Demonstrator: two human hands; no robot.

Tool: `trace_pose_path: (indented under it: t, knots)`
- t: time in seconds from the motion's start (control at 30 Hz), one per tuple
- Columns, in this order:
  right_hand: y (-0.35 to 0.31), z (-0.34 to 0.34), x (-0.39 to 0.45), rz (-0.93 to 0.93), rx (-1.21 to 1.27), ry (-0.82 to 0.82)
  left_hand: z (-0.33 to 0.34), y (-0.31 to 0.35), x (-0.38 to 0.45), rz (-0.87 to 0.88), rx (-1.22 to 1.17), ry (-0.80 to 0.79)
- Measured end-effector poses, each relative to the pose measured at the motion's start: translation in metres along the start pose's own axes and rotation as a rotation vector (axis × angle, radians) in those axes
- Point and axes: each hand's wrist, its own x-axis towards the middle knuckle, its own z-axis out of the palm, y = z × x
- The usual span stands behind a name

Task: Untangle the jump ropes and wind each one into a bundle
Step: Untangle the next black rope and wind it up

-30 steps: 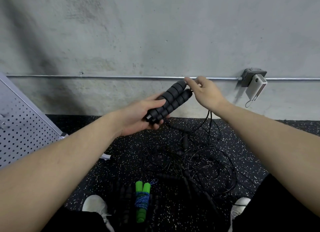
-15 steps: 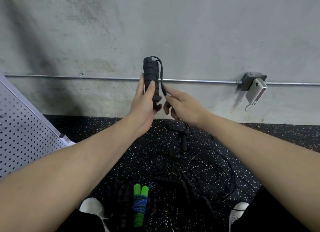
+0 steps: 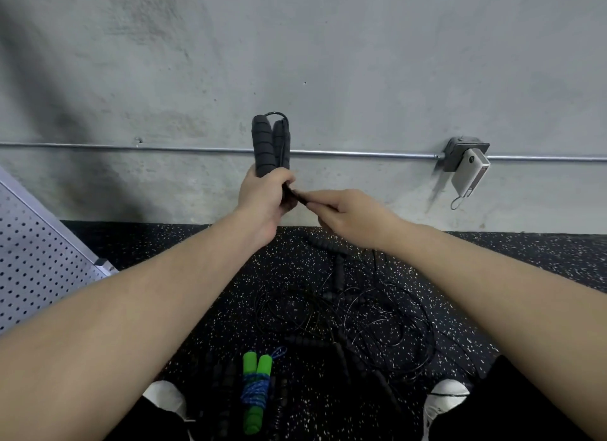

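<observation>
Head view: 2 black foam handles (image 3: 270, 144) stand upright, side by side, and we take them as our landmark. Our left hand (image 3: 262, 204) is clenched round their lower ends, long axis pointing straight up. Just to the right of the handles' base, our right hand (image 3: 348, 217) has its fingers (image 3: 317, 200) pinched on the thin black cord (image 3: 294, 192), which runs sideways across that axis. We judge the winding goes round the handles, so the right hand must circle them. Below the handles, on the floor (image 3: 525, 260), lie the tangled black ropes (image 3: 345, 315) and a wound green-handled bundle (image 3: 256, 391).
</observation>
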Motion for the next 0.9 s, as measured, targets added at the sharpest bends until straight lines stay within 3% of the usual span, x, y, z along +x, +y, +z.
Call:
trace_pose_path:
  t: [0.17,0.4,0.6,0.77,0.9]
  knots:
    - [0.024,-0.021,-0.006,0.108,0.064,-0.078,-0.009,0.013,-0.004,0.030,0.214,-0.072]
    - [0.051,-0.042,-0.017,0.142,0.165,-0.289,-0.023,0.022,-0.011,-0.198,0.041,-0.477]
    - [0.056,-0.046,-0.013,0.262,0.096,-0.137,-0.035,0.027,-0.026,-0.304,0.172,-0.736]
    - [0.062,-0.048,-0.010,0.189,0.272,-0.264,-0.041,0.035,-0.036,-0.379,0.315,-0.791]
    - [0.066,-0.044,-0.008,0.206,0.185,-0.199,-0.044,0.033,-0.035,-0.428,0.464,-1.008]
